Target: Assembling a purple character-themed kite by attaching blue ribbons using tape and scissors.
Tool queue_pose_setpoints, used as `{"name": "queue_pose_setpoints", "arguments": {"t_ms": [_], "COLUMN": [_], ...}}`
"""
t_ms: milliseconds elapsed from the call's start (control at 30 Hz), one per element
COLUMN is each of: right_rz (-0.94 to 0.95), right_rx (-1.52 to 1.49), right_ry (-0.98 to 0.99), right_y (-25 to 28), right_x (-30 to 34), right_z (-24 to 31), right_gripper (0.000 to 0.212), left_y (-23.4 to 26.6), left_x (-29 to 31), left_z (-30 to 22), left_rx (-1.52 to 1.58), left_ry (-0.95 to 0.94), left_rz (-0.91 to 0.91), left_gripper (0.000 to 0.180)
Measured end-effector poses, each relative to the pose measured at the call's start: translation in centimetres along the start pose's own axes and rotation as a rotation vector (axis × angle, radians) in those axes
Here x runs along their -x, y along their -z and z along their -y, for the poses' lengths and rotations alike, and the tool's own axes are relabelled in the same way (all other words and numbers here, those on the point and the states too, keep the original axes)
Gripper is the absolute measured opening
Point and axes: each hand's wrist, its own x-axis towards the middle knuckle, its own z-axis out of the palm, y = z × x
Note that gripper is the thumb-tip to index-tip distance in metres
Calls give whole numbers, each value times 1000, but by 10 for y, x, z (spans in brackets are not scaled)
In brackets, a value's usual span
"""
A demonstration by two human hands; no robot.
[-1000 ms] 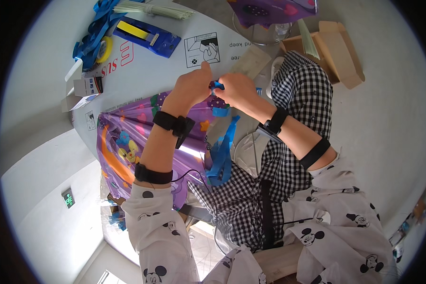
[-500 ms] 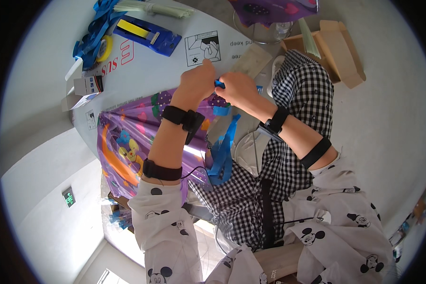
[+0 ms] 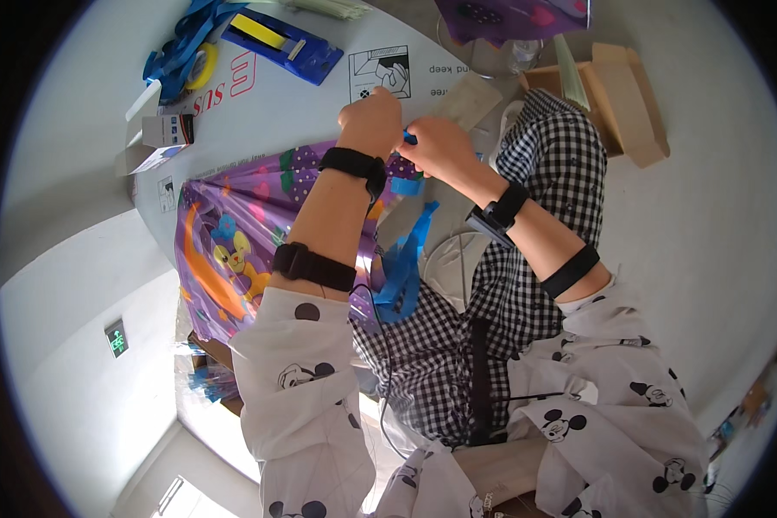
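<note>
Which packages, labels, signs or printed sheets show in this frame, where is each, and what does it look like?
Blue card package: top left, flat rectangle with a yellow strip.
Small white box: left table edge, open flap, dark end.
Printed label: on the white table above the left hand, square black line drawing.
Brown cardboard box: upper right, open.
Purple cartoon sheet: under the forearms, orange and blue figures.
Green sign: lower left, small rectangle.
</note>
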Motion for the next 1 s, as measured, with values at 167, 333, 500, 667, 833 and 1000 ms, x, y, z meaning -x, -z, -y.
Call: {"name": "queue_pose_setpoints", "arguments": {"t_ms": [167,333,500,667,833,1000], "right_rz": [41,112,88,134,170,211], "right_rx": [-36,-256,-300,-279,-328,-410], "right_ry": [-5,-25,-57,-65,-98,-88], "right_y": [4,9,21,28,30,33], "right_x": [2,6,8,9,18,21], "right_z": [-7,-12,-22,-23,-28,-27], "right_gripper": [35,32,31,32,31,30], "left_y": [13,-12,-16,-38,-57,-60], "left_x": [10,-3,9,29,36,39], "left_z": [-18,15,47,61,30,34], "left_rx": [-125,-193,183,530,279,522], "left_ry": [-1,150,157,190,312,484], "left_rz": [-36,-121,84,-33,-288,-251], "left_gripper": [58,72,89,83,78,77]}}
